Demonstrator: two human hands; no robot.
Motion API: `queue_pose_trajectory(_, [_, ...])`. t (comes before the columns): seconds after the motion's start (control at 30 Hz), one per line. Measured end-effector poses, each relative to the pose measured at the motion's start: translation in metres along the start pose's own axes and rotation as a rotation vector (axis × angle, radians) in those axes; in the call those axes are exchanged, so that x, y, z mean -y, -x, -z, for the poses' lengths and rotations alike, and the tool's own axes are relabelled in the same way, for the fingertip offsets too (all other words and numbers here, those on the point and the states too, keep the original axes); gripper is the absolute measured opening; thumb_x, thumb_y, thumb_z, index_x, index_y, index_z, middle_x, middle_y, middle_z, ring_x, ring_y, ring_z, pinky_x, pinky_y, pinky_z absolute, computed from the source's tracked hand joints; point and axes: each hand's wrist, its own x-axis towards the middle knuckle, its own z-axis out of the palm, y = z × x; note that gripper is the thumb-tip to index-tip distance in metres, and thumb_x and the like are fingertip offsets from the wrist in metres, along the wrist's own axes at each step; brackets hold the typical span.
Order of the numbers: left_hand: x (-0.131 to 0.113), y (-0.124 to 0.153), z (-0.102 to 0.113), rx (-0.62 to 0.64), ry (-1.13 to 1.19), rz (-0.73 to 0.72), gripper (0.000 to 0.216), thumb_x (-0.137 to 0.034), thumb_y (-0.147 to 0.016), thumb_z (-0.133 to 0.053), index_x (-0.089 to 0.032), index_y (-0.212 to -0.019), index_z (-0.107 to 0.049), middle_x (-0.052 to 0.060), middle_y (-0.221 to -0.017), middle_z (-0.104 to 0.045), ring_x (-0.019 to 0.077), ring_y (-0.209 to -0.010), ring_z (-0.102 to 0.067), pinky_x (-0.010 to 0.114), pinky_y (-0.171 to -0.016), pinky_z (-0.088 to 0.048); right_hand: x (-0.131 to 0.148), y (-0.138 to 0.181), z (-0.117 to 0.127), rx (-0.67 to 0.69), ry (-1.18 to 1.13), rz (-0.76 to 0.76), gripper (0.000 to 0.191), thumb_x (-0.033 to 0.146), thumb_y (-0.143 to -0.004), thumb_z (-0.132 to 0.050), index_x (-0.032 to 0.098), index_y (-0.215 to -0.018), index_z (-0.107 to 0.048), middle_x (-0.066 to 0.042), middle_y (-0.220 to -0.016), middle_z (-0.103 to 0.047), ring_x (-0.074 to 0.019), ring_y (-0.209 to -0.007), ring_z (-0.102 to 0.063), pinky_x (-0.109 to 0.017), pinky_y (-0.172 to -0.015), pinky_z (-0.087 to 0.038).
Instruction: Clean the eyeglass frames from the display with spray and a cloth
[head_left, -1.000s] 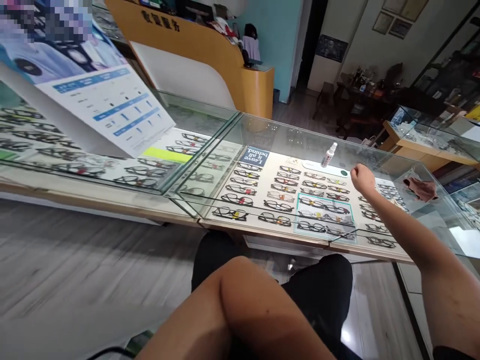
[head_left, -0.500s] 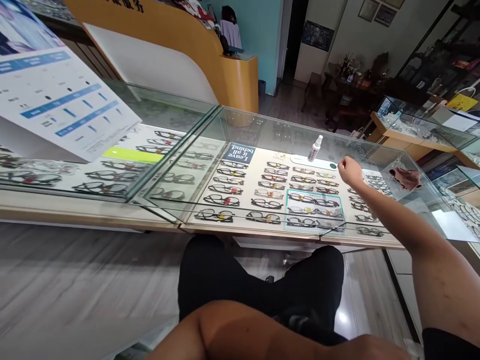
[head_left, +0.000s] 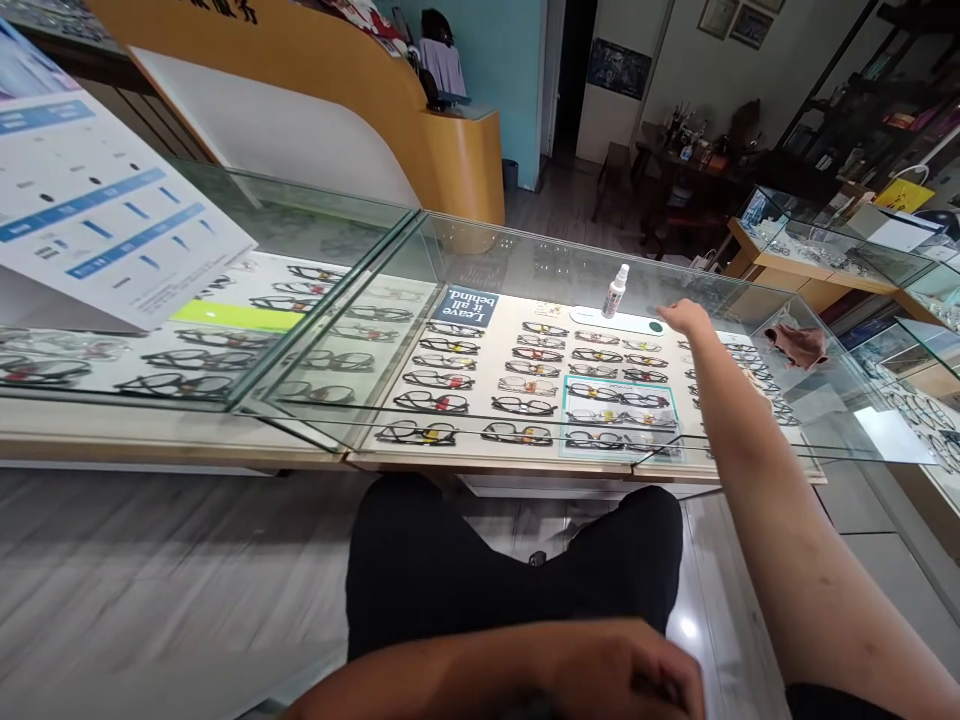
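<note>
My right hand (head_left: 684,316) is stretched far out over the glass top of the display case (head_left: 480,262), fingers open and pointing left with nothing in them. It is a short way right of a small white spray bottle (head_left: 616,291) that stands upright on the glass. A crumpled brown cloth (head_left: 796,343) lies on the glass to the right of that hand. My left hand (head_left: 630,680) is low at the bottom edge, over my lap in black shorts; it is blurred and its fingers do not show clearly.
Rows of eyeglass frames (head_left: 525,380) lie under the glass beside a blue sign (head_left: 464,305). A tilted printed board (head_left: 90,210) rests on the left case. An orange counter (head_left: 420,130) stands behind, with another glass case (head_left: 825,250) and a cluttered table at the right.
My right hand has gone from a fist to open fingers and moved forward and left toward the spray bottle. My left arm has dropped lower, bringing the hand into view. The view shifted right.
</note>
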Motion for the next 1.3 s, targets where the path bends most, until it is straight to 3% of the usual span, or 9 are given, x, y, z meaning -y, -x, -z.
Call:
queue_pose_trajectory(0.13, [0.013, 0.053, 0.047, -0.449, 0.204, 0.033, 0.063, -0.079, -0.08, -0.076, -0.017, -0.082, -0.065, 0.007, -0.074, -0.071, 0.0162, -0.069, -0.067, 0.025, -0.067, -0.048, -0.001, 0.002, -0.005, -0.028, -0.043, -0.018, 0.027, 0.038, -0.098, -0.063, 0.019, -0.084, -0.075, -0.011, -0.082, -0.071, -0.0287, -0.092, -0.07, -0.035, -0.086, -0.052])
queue_pose_trajectory(0.23, [0.031, 0.098, 0.091, -0.936, 0.354, 0.121, 0.053, -0.065, -0.083, -0.082, -0.014, -0.09, -0.071, 0.013, -0.087, -0.076, 0.0214, -0.077, -0.072, 0.026, -0.068, -0.048, -0.004, 0.007, -0.014, -0.079, -0.079, -0.028, 0.027, 0.033, -0.099, -0.06, 0.021, -0.079, -0.074, -0.012, -0.08, -0.07, -0.0304, -0.093, -0.07, -0.036, -0.086, -0.052])
queue_pose_trajectory(0.3, [0.037, 0.126, 0.115, -1.23, 0.426, 0.173, 0.04, -0.051, -0.092, -0.077, -0.013, -0.103, -0.073, 0.018, -0.11, -0.077, 0.0243, -0.089, -0.074, 0.028, -0.071, -0.05, -0.004, 0.009, -0.019, -0.116, -0.106, -0.041, 0.027, 0.029, -0.098, -0.056, 0.021, -0.079, -0.074, -0.013, -0.082, -0.071, -0.0321, -0.095, -0.07, -0.036, -0.084, -0.052])
queue_pose_trajectory(0.4, [0.033, 0.156, 0.14, -1.687, 0.532, 0.052, 0.018, -0.033, -0.101, -0.067, -0.016, -0.107, -0.068, 0.014, -0.119, -0.073, 0.0227, -0.095, -0.073, 0.031, -0.078, -0.053, -0.004, 0.009, -0.021, -0.14, -0.16, -0.052, 0.027, 0.026, -0.098, -0.055, 0.022, -0.08, -0.075, -0.014, -0.082, -0.071, -0.0321, -0.092, -0.069, -0.036, -0.081, -0.053])
queue_pose_trajectory(0.47, [0.028, 0.165, 0.152, -1.838, 0.565, -0.061, 0.009, -0.026, -0.103, -0.062, -0.018, -0.103, -0.064, 0.009, -0.111, -0.071, 0.0185, -0.091, -0.072, 0.029, -0.082, -0.054, -0.003, 0.008, -0.021, -0.139, -0.2, -0.053, 0.026, 0.025, -0.097, -0.056, 0.022, -0.079, -0.075, -0.013, -0.08, -0.071, -0.0305, -0.087, -0.068, -0.036, -0.079, -0.053])
queue_pose_trajectory(0.57, [0.026, 0.163, 0.166, -1.883, 0.558, -0.137, 0.009, -0.023, -0.103, -0.061, -0.018, -0.094, -0.061, 0.005, -0.101, -0.067, 0.0136, -0.088, -0.071, 0.024, -0.081, -0.053, -0.004, 0.008, -0.021, -0.138, -0.256, -0.057, 0.026, 0.024, -0.096, -0.056, 0.022, -0.077, -0.073, -0.011, -0.079, -0.07, -0.0275, -0.081, -0.067, -0.035, -0.077, -0.052])
queue_pose_trajectory(0.9, [0.049, 0.149, 0.179, -1.968, 0.538, -0.208, 0.03, -0.036, -0.077, -0.085, -0.016, -0.085, -0.063, -0.004, -0.078, -0.057, 0.0061, -0.058, -0.053, 0.02, -0.051, -0.035, -0.007, 0.01, -0.025, -0.17, -0.384, -0.068, 0.034, 0.025, -0.099, -0.053, 0.023, -0.068, -0.067, -0.003, -0.069, -0.063, -0.0214, -0.066, -0.058, -0.033, -0.071, -0.047])
queue_pose_trajectory(1.13, [0.048, 0.15, 0.178, -1.955, 0.474, -0.217, 0.049, -0.043, -0.058, -0.094, -0.016, -0.085, -0.064, -0.004, -0.076, -0.057, 0.0047, -0.055, -0.045, 0.021, -0.049, -0.029, -0.008, 0.01, -0.026, -0.187, -0.415, -0.064, 0.034, 0.026, -0.099, -0.056, 0.023, -0.067, -0.066, -0.003, -0.069, -0.062, -0.0225, -0.071, -0.059, -0.033, -0.075, -0.047])
queue_pose_trajectory(1.3, [0.05, 0.152, 0.163, -1.953, 0.444, -0.179, 0.052, -0.046, -0.056, -0.093, -0.018, -0.084, -0.06, -0.005, -0.078, -0.056, 0.0042, -0.056, -0.042, 0.021, -0.052, -0.028, -0.008, 0.009, -0.027, -0.183, -0.405, -0.064, 0.034, 0.026, -0.099, -0.056, 0.024, -0.066, -0.066, -0.002, -0.069, -0.062, -0.0228, -0.071, -0.059, -0.033, -0.076, -0.048])
